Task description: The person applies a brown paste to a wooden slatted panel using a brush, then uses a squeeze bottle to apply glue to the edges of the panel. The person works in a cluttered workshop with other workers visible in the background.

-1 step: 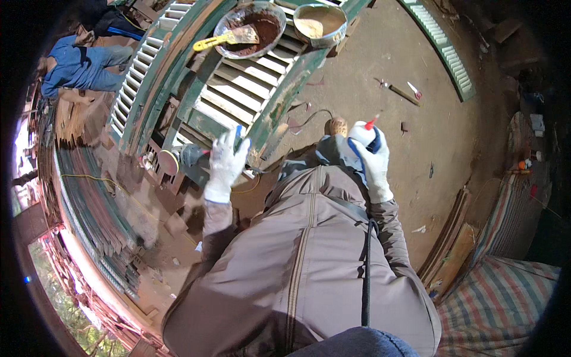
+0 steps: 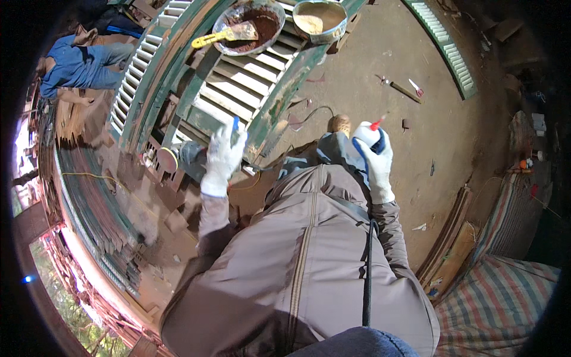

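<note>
My left hand [image 2: 222, 159], in a white glove, is raised over the lower edge of a green louvred shutter [image 2: 238, 89] lying flat. A small blue item [image 2: 235, 125] sticks up from its fingers; what it is I cannot tell. My right hand [image 2: 376, 162], also in a white glove, grips a white squeeze bottle with a red nozzle [image 2: 367, 133], tip pointing up and right, above my knee. On the shutter's far end stands a metal bowl of brown paste [image 2: 262, 18] with a yellow-handled putty knife [image 2: 223, 35] in it. Beside it is a tin of tan paste [image 2: 320, 21].
Another person in blue clothes [image 2: 83, 65] crouches at the upper left. More green shutters [image 2: 95, 196] are stacked on the left, and one [image 2: 443, 50] lies at the upper right. Small hand tools [image 2: 401, 88] lie on the brown floor. A striped cloth [image 2: 505, 297] is at the lower right.
</note>
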